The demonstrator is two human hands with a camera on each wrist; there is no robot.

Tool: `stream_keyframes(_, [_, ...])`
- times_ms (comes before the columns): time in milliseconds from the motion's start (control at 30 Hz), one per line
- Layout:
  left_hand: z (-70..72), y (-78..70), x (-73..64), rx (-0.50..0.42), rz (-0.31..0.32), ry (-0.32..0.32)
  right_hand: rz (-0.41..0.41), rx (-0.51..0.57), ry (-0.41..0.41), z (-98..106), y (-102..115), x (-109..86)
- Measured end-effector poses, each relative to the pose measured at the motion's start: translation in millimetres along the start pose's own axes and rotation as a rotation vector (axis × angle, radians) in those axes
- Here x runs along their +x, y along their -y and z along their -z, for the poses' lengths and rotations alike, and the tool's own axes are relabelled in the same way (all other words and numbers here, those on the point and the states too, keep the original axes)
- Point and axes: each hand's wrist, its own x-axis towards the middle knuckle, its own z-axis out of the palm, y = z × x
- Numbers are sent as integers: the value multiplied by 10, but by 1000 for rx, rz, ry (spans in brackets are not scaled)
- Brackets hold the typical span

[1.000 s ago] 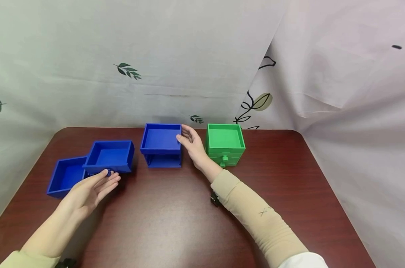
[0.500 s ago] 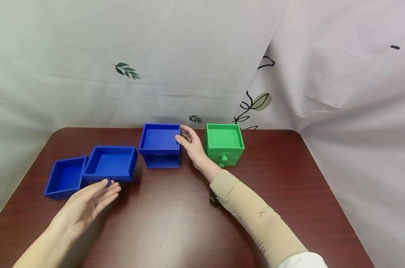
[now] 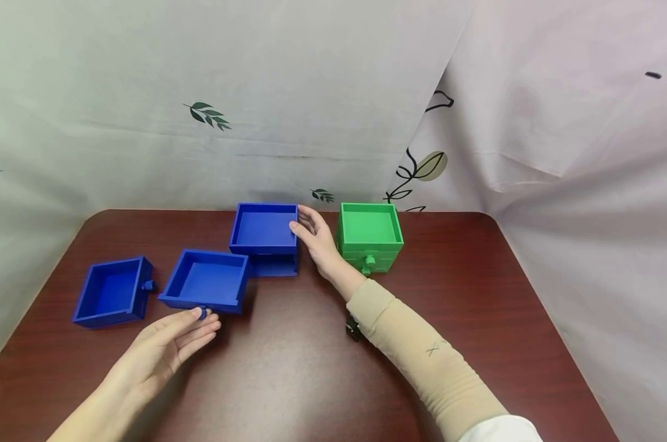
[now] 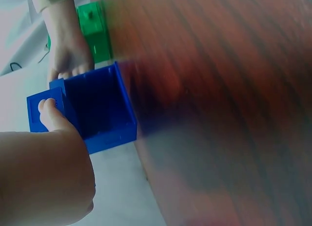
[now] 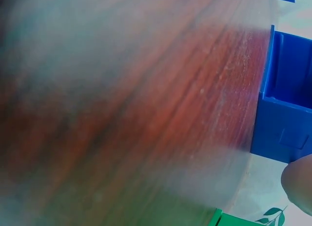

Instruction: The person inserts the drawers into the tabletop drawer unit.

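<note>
My left hand [image 3: 159, 353] pinches the round knob [image 3: 203, 314] of a blue drawer [image 3: 203, 305], thumb and fingertips at its front. That drawer is tilted, just front-left of a small blue cabinet [image 3: 264, 250] and overlapping its lower left corner in the head view. The cabinet has a shallow tray top and a hollow opening below. On its right side, my right hand [image 3: 323, 245] grips the wall, thumb at the upper edge and fingers along the side. In the right wrist view, a fingertip [image 5: 298, 182] shows against the cabinet's blue wall [image 5: 278, 128].
A second blue drawer [image 3: 141, 298] lies on the table at the left, its knob facing right. Right of my right hand stands a green cabinet [image 3: 372, 248] with knobs. The dark reddish wooden table [image 3: 289, 380] ends at a white patterned cloth [image 3: 311, 123] behind.
My left hand has brought the pinched drawer toward me, then rightward, away from the second drawer and up to the blue cabinet's front. My right hand stays on the cabinet's side.
</note>
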Motion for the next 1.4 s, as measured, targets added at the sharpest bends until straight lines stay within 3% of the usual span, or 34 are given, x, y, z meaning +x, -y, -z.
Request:
stream_keyframes(267, [-98,127,89,78,38,-10,5,15,-5,33,0,6])
stream_keyframes(467, [-146,206,144,79,97,-22,5,11,-12,33,-2,2])
stream_keyframes(733, [-272,281,244,121,163,-136,12,-3,-12,22,-5,12])
stream_keyframes(1000, [-335,337,317,80,169,-97,12,-10,-11,9,-19,27])
stream_keyframes(1400, [-442,361,420,48,177,-116,7,-17,-26,-6,-13,20])
